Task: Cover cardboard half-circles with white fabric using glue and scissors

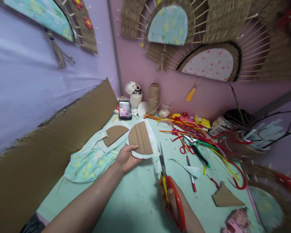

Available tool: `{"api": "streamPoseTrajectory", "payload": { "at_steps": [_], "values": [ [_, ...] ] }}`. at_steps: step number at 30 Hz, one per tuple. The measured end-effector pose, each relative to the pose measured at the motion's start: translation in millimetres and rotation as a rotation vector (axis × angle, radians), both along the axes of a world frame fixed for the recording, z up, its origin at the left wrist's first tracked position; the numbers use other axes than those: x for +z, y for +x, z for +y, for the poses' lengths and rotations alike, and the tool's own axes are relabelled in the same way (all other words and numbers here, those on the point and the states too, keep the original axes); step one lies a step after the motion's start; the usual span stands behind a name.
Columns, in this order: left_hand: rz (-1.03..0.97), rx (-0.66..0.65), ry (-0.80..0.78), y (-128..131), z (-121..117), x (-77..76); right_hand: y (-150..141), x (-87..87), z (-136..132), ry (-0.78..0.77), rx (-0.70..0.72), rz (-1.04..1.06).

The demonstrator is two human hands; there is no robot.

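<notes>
My left hand [126, 158] is closed on a fan-shaped cardboard piece [140, 137] backed with white padding [145, 155], holding it up above the mint green table [131, 200]. My right hand [174, 204] grips red and yellow handled scissors [171, 187], whose blades point up towards the lower right edge of the padding. A trimmed white strip [184, 166] lies on the table just right of the blades. A second cardboard fan shape [115, 134] rests on floral fabric [92, 158] to the left.
A large cardboard sheet [50, 152] leans along the left wall. Pipe cleaners [196, 129], other scissors [186, 145], a red pen [191, 174], a twine spool [153, 98], a bottle [135, 95] and a phone [124, 110] crowd the back. A cardboard scrap [225, 197] lies right.
</notes>
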State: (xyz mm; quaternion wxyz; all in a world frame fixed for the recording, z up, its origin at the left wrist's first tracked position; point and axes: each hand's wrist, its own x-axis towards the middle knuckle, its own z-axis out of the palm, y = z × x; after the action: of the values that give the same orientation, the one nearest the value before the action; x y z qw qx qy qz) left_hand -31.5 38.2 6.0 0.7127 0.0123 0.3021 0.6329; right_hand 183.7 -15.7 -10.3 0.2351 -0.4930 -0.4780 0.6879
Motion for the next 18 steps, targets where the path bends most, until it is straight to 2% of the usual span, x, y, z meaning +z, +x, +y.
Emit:
{"api": "streamPoseTrajectory", "payload": {
  "at_steps": [4, 9, 18],
  "values": [
    [0.002, -0.028, 0.044, -1, 0, -3.9, -1, 4.6, -1, 0.001, -0.024, -0.032],
    [0.007, -0.015, 0.011, -1, 0, -2.5, -1, 11.0, -1, -0.003, -0.035, -0.050],
    [0.020, -0.012, -0.004, -1, 0, -3.0, -1, 10.5, 1, 0.000, -0.046, -0.064]
  ]
}}
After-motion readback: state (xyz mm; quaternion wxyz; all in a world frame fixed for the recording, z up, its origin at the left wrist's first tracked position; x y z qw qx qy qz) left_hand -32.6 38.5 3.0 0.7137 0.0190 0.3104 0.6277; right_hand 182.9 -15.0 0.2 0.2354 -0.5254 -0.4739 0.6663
